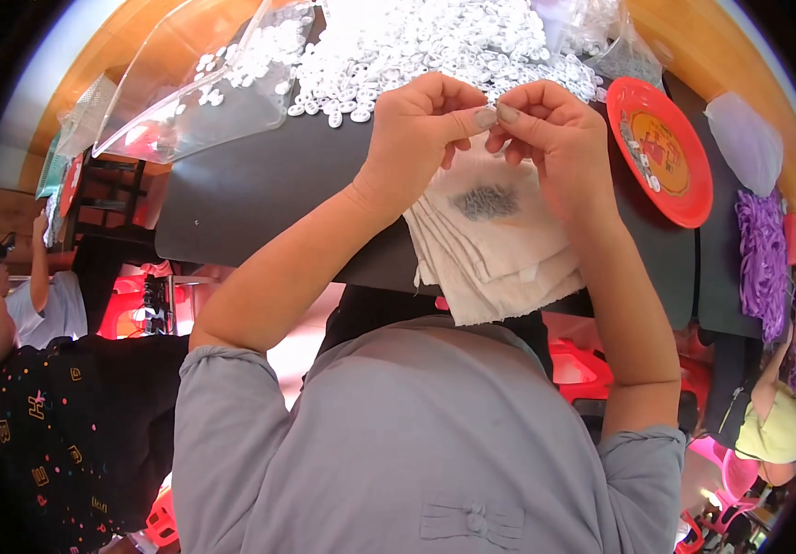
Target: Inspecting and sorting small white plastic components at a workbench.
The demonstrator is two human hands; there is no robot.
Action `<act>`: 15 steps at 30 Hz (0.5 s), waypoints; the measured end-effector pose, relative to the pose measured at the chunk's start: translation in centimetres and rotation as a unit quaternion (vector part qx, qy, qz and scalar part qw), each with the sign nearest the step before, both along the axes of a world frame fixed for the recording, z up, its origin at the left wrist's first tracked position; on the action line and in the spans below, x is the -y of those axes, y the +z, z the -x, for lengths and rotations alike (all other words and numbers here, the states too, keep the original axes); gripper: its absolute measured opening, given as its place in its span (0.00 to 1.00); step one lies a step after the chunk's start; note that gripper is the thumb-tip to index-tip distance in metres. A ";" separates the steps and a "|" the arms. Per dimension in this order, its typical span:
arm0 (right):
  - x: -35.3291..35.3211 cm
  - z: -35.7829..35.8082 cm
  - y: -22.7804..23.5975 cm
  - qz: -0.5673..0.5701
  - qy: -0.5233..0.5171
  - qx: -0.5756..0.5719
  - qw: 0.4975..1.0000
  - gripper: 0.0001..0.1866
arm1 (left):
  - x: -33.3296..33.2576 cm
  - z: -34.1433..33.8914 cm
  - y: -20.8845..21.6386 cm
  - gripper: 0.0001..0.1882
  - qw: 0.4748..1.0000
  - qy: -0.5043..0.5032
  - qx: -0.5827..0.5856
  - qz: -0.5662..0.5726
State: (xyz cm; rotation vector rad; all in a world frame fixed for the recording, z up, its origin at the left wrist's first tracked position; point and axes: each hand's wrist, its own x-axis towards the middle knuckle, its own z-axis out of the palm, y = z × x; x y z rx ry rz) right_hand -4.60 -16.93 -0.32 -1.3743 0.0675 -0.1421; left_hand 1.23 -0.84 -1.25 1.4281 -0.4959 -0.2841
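My left hand (pixel 414 138) and my right hand (pixel 560 148) meet above the table, thumbs and fingertips pinched almost together. Whatever lies between the fingertips is too small to make out. Beneath them a folded beige cloth (pixel 486 263) hangs over the table's near edge. On that cloth lies a little heap of thin grey metal pieces (pixel 484 202). Just beyond my hands spreads a large pile of small white oval pieces (pixel 435 42), each with darker marks in its middle.
A clear plastic bin (pixel 186 92) lies tilted at the left, some white pieces inside. To the right, a red plate (pixel 693 185) carries a few white pieces on the dark table (pixel 259 203). Purple strands (pixel 760 263) hang farther right. Other people (pixel 47 300) sit at both sides.
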 end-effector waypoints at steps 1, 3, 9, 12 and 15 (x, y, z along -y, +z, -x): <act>-0.3 0.1 0.0 0.004 -0.013 0.013 1.000 0.05 | -0.2 -0.1 0.1 0.06 0.999 -0.014 -0.053 0.001; -0.6 0.2 0.0 0.015 -0.019 0.018 1.000 0.05 | -0.4 0.0 0.1 0.07 0.998 -0.017 -0.063 0.012; -1.3 0.2 -0.3 0.040 -0.052 0.052 0.996 0.04 | -0.3 0.0 -0.1 0.07 0.990 -0.046 -0.111 0.075; -1.6 0.2 -0.3 0.038 -0.053 0.056 0.996 0.04 | -0.6 -0.6 -0.6 0.07 0.985 -0.058 -0.131 0.092; -1.6 0.1 -0.2 0.031 -0.052 0.054 0.997 0.04 | -0.8 -0.7 -0.6 0.08 0.984 -0.063 -0.135 0.098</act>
